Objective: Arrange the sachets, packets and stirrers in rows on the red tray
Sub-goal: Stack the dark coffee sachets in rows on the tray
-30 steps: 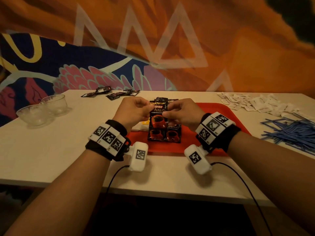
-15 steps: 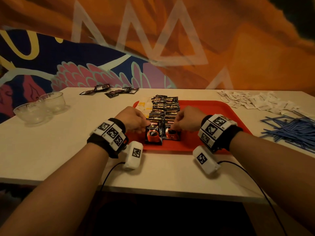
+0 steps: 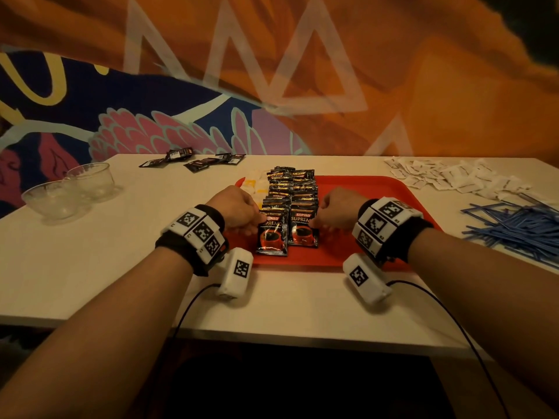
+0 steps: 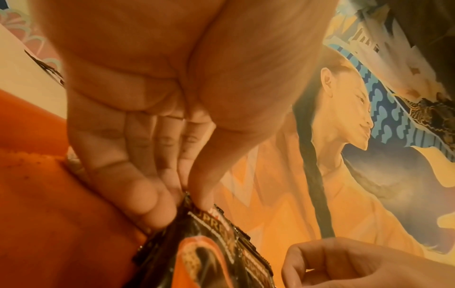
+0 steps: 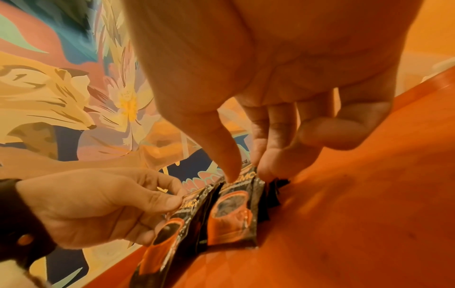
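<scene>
White surface (image 3: 90, 267) under a painted mural carries the red tray (image 3: 378, 207). Left hand (image 3: 239, 211) pinches the top edge of a glossy black Kopiko sachet (image 3: 271, 234), thumb against curled fingers; right hand (image 3: 335, 211) pinches its neighbour (image 3: 303, 229) likewise. Both flat rectangular foil sachets lie at the tray's near end, long axes running away from the person, fronting two overlapping rows. White paper packets (image 3: 453, 176) and thin blue stirrers (image 3: 520, 228) lie heaped to the right.

In the head view both hands' fingers curl out of sight; the coffee packets (image 3: 292, 189) stacked beyond them overlap, each hiding the next one's print.
</scene>
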Motion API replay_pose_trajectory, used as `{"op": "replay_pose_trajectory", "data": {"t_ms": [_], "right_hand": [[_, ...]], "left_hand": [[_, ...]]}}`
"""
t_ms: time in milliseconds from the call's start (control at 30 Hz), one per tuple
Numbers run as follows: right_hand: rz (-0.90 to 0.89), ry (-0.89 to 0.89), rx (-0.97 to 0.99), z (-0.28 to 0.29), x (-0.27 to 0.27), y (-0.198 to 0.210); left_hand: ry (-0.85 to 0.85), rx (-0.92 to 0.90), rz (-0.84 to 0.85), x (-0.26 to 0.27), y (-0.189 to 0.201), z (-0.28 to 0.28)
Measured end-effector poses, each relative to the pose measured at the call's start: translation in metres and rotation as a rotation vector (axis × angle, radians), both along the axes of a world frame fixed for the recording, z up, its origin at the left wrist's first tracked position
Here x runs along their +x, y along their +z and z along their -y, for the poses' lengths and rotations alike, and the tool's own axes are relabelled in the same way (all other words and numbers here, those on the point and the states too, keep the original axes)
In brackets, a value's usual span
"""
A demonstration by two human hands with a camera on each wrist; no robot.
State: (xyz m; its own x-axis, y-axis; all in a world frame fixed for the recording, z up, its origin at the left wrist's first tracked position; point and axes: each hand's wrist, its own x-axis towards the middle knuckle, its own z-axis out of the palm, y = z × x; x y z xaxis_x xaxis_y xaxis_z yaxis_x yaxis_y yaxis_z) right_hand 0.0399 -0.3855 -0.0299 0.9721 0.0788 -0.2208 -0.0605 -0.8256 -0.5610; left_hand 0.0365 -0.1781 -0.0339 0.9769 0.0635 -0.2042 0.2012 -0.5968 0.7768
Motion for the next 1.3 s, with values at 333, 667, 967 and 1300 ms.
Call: {"op": "replay_pose_trajectory", "data": {"t_ms": [333,667,967,1300], "right_hand": [[-0.004,0.002,0.035,0.003,-0.001,0.002],[0.113,0.044,0.049,-0.004,0.002,0.007],[0.175,0.081,0.064,-0.013,0.009,0.008],[0.183,0.151,0.067,-0.017,0.005,0.014]], "left_hand": [[0.024,-0.003,-0.011,-0.004,0.003,0.000],[0.029,-0.055,0.007,-0.005,0.008,-0.007],[0.004,-0.187,-0.029,0.000,0.007,-0.010],[-0.020,-0.152,0.014,-0.001,0.016,-0.018]]}}
